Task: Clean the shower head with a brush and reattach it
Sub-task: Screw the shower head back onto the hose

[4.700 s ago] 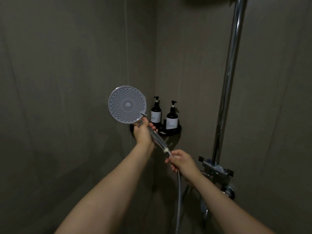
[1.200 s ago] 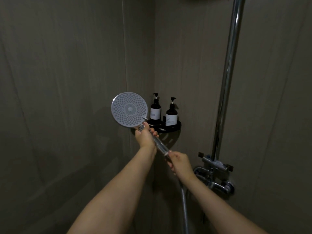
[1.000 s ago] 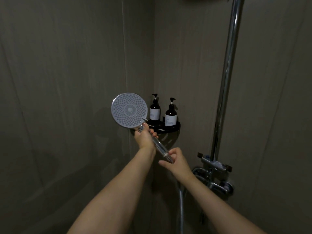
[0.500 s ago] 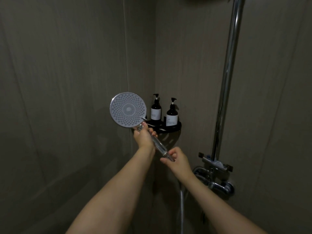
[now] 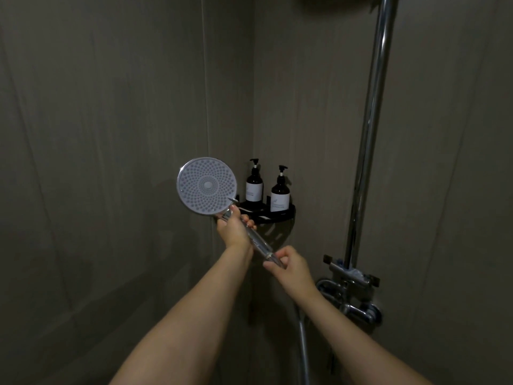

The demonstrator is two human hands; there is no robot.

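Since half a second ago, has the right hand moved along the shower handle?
No. The right hand still pinches the bottom end of the handle, below and right of the left hand, under the corner shelf.

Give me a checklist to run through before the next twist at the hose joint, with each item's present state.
1. Left hand grips the shower head by its handle: ok.
2. Right hand pinches the hose connector at the handle's lower end: ok.
3. Nozzle face turned toward the camera, in plain sight: ok.
4. Hose hangs free below the right hand: ok.
5. Joint already loosened or separated: cannot tell.
6. Brush at hand: not ok, none in view.
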